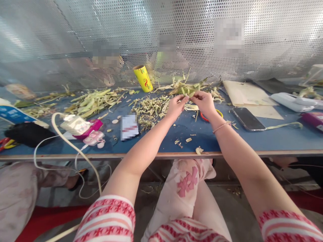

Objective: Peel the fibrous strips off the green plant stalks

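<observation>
- Fingers of the left hand (177, 105) and right hand (205, 102) pinched on a slim green plant piece (187, 92), above the blue tabletop (203, 134).
- Left of them, small curled pale-green trimmings (151, 108).
- Behind those, a yellow printed cylinder (143, 80).

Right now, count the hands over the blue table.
2: the left hand and, just beside it, the right hand, both at the green leaves toward the table's far side. Others may be hidden or out of view.

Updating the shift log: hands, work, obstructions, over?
Left hand, right hand pinching green plant pieces. Plant bits heaped alongside. Red-and-yellow loop nearby, seemingly not blocking.
</observation>
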Tool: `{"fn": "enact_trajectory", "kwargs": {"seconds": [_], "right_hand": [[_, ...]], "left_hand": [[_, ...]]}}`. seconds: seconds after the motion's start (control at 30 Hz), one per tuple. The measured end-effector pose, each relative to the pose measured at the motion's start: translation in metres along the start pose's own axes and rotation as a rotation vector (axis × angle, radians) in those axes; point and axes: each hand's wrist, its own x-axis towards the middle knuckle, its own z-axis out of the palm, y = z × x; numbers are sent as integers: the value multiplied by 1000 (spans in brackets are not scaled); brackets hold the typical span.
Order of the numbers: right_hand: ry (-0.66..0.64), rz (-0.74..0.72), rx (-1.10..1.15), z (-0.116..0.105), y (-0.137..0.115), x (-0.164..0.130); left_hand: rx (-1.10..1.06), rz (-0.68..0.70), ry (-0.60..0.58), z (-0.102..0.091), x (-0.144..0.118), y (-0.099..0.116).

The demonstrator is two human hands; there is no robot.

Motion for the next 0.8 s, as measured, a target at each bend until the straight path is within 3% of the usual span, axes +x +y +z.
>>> {"fn": "enact_trajectory", "kwargs": {"seconds": [0.13, 0.43, 0.6, 0.8], "right_hand": [[20, -19, -67, 3, 2, -1], [59, -48, -103, 7, -1, -3], [70, -52, -104, 7, -1, -3], [70, 35, -34, 8, -2, -2]], "left_hand": [[-76, -62, 86, 1, 2, 1], [-141, -105, 0, -1, 4, -3], [-169, -164, 13, 0, 5, -2], [-111, -57, 7, 2, 1, 4]]}}
